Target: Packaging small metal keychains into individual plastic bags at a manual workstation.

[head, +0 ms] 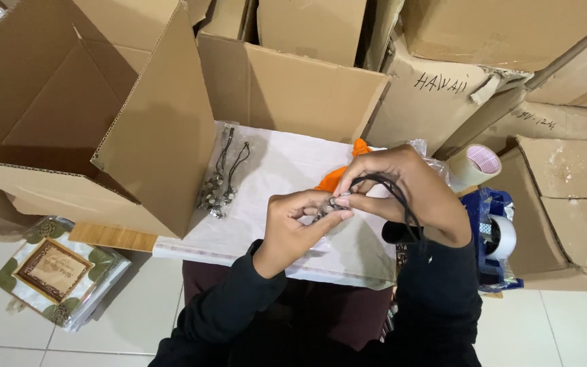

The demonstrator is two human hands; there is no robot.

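My left hand (298,224) and my right hand (402,190) meet over a white sheet (287,163) that lies on my lap. Together they pinch a small silvery charm (338,202) on a black cord (395,197). The cord loops over my right hand's fingers and down past the wrist. Both sleeves are black. At the sheet's far left lies a bundle of similar black-corded silver charms (220,183) in clear wrap. Something orange (338,173) shows behind my right hand.
A big open cardboard box (83,109) stands at the left, more boxes (443,81) stack behind and to the right. A tape roll (475,165) and a blue tape dispenser (494,234) sit at the right. Patterned packets (56,272) lie on the tiled floor.
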